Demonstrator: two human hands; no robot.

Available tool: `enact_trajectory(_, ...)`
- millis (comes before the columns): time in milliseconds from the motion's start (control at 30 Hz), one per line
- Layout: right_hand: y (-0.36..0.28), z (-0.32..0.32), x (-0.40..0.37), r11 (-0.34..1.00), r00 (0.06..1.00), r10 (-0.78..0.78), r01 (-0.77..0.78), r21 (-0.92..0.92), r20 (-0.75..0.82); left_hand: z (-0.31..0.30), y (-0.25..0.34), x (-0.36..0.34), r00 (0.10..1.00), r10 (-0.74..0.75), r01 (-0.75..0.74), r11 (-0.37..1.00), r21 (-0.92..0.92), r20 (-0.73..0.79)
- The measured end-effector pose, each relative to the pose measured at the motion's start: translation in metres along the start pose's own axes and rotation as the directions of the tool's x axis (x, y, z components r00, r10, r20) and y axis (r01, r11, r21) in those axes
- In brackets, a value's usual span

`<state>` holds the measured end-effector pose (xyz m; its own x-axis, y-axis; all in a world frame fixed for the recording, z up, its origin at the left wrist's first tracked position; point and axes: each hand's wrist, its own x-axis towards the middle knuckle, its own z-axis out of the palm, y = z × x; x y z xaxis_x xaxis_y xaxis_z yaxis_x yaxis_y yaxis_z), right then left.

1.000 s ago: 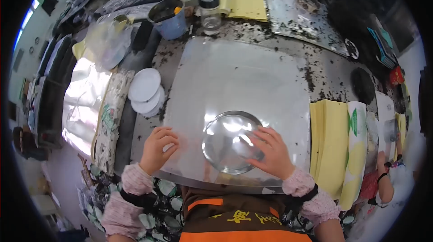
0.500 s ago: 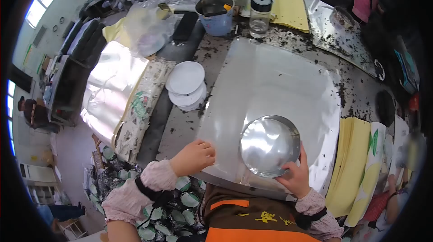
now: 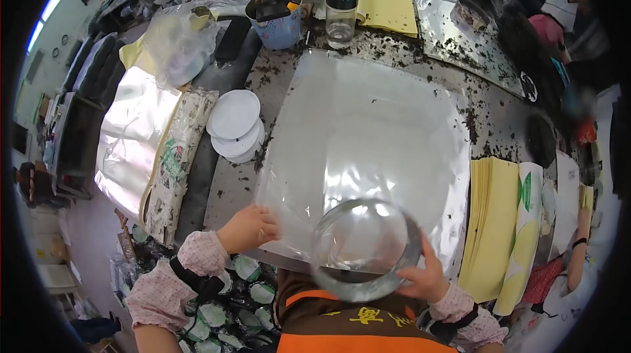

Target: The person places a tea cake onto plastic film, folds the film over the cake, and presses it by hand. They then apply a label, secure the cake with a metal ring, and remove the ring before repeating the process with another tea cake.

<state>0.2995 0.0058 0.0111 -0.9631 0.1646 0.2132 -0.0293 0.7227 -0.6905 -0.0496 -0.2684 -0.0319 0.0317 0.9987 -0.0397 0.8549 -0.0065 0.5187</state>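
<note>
My right hand (image 3: 426, 278) grips the right side of a round, shiny metal ring (image 3: 358, 290), thumb toward the inside and fingers along the outer wall. The ring is tilted and overlaps the front edge of a large silvery, glossy sheet (image 3: 368, 116) spread on the worktable. At the sheet's front left corner is my left hand (image 3: 248, 229), its fingers curled and slightly blurred. Whatever those fingers hold, if anything, is hidden. A stack of white round discs (image 3: 234, 116) lies beyond the left hand, beside the sheet.
Folded yellow sheets (image 3: 488, 228) lie on the right. A blue bucket (image 3: 276, 27) and lidded jar (image 3: 341, 21) stand at the back among dark crumbs. Left is a silvery bundle (image 3: 135, 142); below it, many green-and-white packets (image 3: 246, 267). A person's arm (image 3: 580, 254) shows at right.
My right hand has brought the ring nearer to me, over the sheet's front edge, and tilted it. My left hand stays near the sheet's front left corner. The view has shifted to the right.
</note>
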Motion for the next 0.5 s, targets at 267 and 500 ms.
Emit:
enact_trajectory(267, 0.015, 0.051, 0.042, 0.999, 0.991, 0.021, -0.024, 0.025, 0.129, -0.085, 0.073, 0.022, 0.945, 0.101, -0.058, 0.988, 0.144, -0.311)
enact_trajectory(500, 0.061, 0.034, 0.045, 0.925, 0.881, 0.359, -0.38, -0.009, -0.309, 0.014, 0.035, 0.005, 0.981, -0.142, 0.134, 0.988, -0.07, -0.13)
